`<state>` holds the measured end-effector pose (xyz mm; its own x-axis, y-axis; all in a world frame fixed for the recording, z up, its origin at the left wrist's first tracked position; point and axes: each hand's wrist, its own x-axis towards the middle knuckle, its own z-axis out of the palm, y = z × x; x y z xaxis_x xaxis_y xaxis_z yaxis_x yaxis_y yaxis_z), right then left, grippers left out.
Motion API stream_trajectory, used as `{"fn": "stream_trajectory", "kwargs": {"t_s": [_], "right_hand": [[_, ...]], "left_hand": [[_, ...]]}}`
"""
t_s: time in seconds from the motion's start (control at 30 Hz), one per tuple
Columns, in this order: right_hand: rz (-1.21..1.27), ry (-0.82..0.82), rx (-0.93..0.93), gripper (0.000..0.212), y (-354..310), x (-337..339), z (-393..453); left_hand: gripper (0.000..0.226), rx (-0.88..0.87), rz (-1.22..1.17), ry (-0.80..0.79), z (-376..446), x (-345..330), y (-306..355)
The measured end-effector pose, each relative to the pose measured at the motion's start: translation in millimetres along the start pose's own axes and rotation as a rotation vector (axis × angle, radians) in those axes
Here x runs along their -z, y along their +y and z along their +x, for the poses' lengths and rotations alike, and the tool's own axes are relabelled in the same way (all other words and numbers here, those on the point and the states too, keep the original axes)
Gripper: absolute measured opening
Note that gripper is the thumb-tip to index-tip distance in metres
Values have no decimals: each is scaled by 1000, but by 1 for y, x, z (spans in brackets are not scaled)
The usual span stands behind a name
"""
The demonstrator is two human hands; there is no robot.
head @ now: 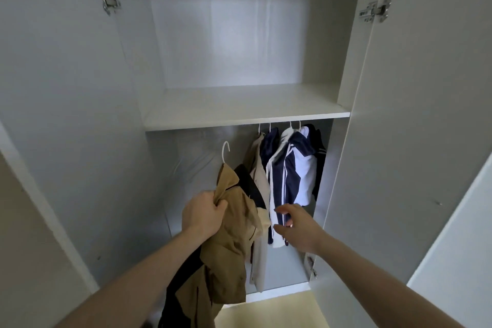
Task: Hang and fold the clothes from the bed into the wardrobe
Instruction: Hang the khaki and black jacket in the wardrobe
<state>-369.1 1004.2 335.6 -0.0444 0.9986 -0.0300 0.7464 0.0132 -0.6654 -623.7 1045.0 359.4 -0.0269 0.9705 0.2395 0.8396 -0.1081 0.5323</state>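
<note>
Before you, the white wardrobe (415, 141) stands with both doors swung open. Your left hand (203, 214) grips a tan jacket (234, 247) by its collar area, fingers bunched in the cloth; the jacket sits on a white hanger (225, 150) whose hook points up, below the shelf (239, 106). Your right hand (295, 224) reaches forward with fingers loosely spread, holding nothing, just in front of a navy and white striped jacket (286, 181). That jacket hangs with a beige garment (257, 168) and other clothes under the shelf, to the right of the tan one.
</note>
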Motion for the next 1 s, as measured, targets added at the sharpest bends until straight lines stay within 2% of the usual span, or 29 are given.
{"fn": "stream_trajectory", "kwargs": {"t_s": [0.23, 0.37, 0.5, 0.63, 0.8, 0.87, 1.0], "right_hand": [[-149, -143, 74, 67, 20, 1, 126], [-240, -171, 157, 63, 18, 3, 193], [-343, -214, 202, 73, 22, -4, 248], [-392, -245, 222, 67, 22, -9, 291], [-492, -286, 236, 86, 27, -20, 333], [-547, -269, 261, 77, 27, -19, 346], [-578, -236, 221, 42, 31, -14, 370]], "left_hand": [[38, 97, 100, -9, 69, -29, -17], [42, 120, 96, 31, 95, -47, -32], [37, 176, 129, 8, 116, -56, -47], [38, 143, 109, 12, 144, -64, -47], [35, 88, 47, -2, 189, -83, -43], [35, 66, 27, -13, 210, -92, -44], [40, -10, -6, -7, 253, -108, -43]]}}
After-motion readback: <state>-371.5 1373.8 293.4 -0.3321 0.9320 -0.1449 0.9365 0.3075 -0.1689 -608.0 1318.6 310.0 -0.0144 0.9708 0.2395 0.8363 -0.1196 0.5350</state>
